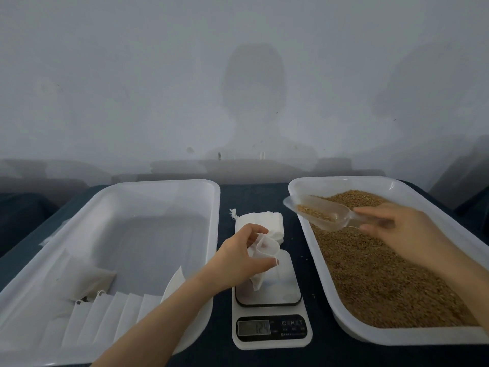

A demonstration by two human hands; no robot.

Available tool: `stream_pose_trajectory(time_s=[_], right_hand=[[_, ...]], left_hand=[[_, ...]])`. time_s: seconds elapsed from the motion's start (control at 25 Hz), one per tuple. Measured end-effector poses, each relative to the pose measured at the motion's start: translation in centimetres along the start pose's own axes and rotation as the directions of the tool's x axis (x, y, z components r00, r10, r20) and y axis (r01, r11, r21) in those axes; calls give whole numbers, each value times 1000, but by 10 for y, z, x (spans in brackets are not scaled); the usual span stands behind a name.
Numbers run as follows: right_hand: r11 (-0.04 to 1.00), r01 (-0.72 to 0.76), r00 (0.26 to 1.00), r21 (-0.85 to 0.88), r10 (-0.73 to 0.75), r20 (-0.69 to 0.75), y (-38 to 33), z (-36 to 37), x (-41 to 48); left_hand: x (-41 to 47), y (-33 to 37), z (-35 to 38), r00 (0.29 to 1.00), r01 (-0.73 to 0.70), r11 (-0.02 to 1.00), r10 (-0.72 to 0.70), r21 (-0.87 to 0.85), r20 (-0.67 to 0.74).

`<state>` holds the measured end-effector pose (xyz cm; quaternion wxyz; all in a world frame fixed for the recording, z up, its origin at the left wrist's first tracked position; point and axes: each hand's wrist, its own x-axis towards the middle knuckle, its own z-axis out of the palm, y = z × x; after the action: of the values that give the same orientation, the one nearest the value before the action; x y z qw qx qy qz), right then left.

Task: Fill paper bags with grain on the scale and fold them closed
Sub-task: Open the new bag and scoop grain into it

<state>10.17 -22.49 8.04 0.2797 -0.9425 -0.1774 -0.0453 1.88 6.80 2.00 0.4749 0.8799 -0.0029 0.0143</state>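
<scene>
My left hand (pixel 242 256) pinches a small white bag (pixel 262 256) by its rim, holding its mouth open over the platform of the white kitchen scale (pixel 271 303). My right hand (pixel 404 230) grips the handle of a clear plastic scoop (pixel 315 211) that carries a little brown grain. The scoop hovers over the left end of the grain tray (pixel 330 287), a short way to the right of the bag. The scale's display shows digits. A stack of empty white bags (pixel 260 221) lies on the dark table behind the scale.
A large white tray (pixel 158 186) stands on the left with several folded bags (pixel 111 311) lined up along its near end. The right tray holds a wide bed of grain (pixel 383 274). A grey wall runs close behind the dark table.
</scene>
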Motion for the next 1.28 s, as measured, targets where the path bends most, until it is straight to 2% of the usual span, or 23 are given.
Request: stream_pose_trajectory(time_s=[0.2,0.6,1.28], right_hand=[[991,132,986,-4,-131,105,-22,-5,-2],[914,313,947,-259,-280,158,-39,-8,13],[784,399,916,-475,-326,233,-73,-16,34]], left_hand=[[0,-3,1,1000,-5,1000,5,-16,-6],[2,-4,1,1000,-6,1000,5,-22,-7],[3,-4,2,998,-35,999,36,15,-43]])
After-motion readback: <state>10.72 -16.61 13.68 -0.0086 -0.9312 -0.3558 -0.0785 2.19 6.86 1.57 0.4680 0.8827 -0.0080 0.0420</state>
